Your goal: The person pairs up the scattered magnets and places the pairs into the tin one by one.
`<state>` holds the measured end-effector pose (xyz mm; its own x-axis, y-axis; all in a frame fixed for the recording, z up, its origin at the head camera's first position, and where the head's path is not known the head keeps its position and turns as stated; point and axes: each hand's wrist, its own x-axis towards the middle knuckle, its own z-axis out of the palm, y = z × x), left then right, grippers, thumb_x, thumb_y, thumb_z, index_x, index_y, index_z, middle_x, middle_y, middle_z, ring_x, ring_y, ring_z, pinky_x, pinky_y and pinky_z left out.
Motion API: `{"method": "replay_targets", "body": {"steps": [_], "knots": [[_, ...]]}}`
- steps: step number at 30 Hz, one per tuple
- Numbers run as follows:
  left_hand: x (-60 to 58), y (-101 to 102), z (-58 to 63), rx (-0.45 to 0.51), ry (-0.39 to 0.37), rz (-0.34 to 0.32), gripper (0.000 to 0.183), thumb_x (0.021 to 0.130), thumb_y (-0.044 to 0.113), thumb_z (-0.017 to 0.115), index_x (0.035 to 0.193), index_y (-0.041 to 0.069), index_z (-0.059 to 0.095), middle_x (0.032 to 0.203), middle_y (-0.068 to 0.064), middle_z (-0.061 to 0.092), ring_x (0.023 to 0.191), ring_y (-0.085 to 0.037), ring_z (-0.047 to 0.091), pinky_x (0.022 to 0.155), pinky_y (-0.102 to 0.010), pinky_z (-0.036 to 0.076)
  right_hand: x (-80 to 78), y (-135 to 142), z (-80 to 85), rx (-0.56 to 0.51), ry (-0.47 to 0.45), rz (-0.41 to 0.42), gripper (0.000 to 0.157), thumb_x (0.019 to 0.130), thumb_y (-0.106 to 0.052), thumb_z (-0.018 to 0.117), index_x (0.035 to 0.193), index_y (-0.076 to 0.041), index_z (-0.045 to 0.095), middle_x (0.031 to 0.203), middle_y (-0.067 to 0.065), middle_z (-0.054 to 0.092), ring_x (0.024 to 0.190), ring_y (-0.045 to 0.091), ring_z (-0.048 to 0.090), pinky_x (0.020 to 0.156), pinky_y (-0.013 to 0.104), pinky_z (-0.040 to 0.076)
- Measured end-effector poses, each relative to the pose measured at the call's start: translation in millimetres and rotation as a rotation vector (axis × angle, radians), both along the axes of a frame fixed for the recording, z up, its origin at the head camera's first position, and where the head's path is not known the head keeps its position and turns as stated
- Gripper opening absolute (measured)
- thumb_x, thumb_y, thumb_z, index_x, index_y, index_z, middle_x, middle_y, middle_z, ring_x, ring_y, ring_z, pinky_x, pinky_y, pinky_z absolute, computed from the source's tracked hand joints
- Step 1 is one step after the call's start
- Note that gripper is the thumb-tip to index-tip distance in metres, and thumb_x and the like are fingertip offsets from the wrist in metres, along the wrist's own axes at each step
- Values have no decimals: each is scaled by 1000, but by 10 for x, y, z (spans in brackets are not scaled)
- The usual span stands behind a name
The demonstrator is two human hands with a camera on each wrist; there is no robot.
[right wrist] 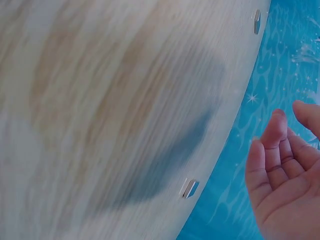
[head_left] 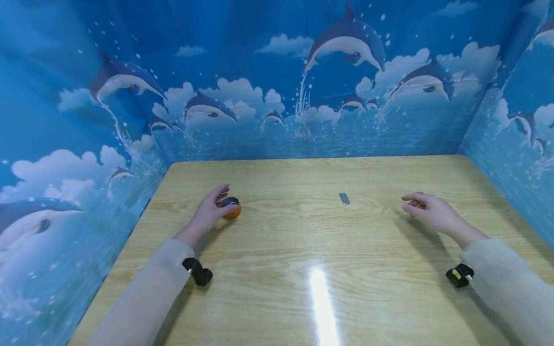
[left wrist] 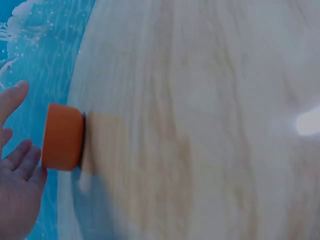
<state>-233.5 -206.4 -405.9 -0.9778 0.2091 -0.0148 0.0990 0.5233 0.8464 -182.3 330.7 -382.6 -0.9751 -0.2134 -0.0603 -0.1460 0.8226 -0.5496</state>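
Observation:
A small round orange container (head_left: 232, 211) with a dark top stands on the left part of the table. My left hand (head_left: 212, 207) is beside it, with thumb and fingers spread apart around its near side. In the left wrist view the orange wall of the container (left wrist: 64, 137) shows close to the fingertips; whether they touch it I cannot tell. Over the right part of the table hovers my right hand (head_left: 433, 211), fingers loosely bent and holding nothing. A small flat piece (right wrist: 191, 188) lies on the table near it, mostly hidden behind the hand in the head view.
A small grey flat rectangle (head_left: 344, 198) lies right of the middle of the wooden table (head_left: 277, 240). Blue dolphin-print curtains (head_left: 259, 129) stand along the back and both sides. Light glares off the table front.

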Motion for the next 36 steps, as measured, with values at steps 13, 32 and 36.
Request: {"method": "replay_targets", "body": {"steps": [13,32,36], "knots": [[-56,356,105,-68,161,-60,66,75,28,64,130,11,32,130,-6,34,118,-20,31,94,-42,27,5,172,39,55,-2,-30,57,88,-39,40,123,6,38,104,24,48,91,35,48,68,44,42],[-114,1267,-90,32,2,-195,62,75,23,65,129,13,35,126,-2,40,110,-17,41,89,-34,36,-76,474,-72,138,-16,-86,58,88,-37,41,122,10,36,108,31,44,91,40,46,66,47,41],[-115,1474,-144,6,-36,-237,65,75,27,65,130,14,34,127,2,38,111,-15,40,88,-31,36,-113,509,-109,159,-22,-78,57,88,-35,42,121,10,37,108,32,44,91,42,46,69,50,40]]}}
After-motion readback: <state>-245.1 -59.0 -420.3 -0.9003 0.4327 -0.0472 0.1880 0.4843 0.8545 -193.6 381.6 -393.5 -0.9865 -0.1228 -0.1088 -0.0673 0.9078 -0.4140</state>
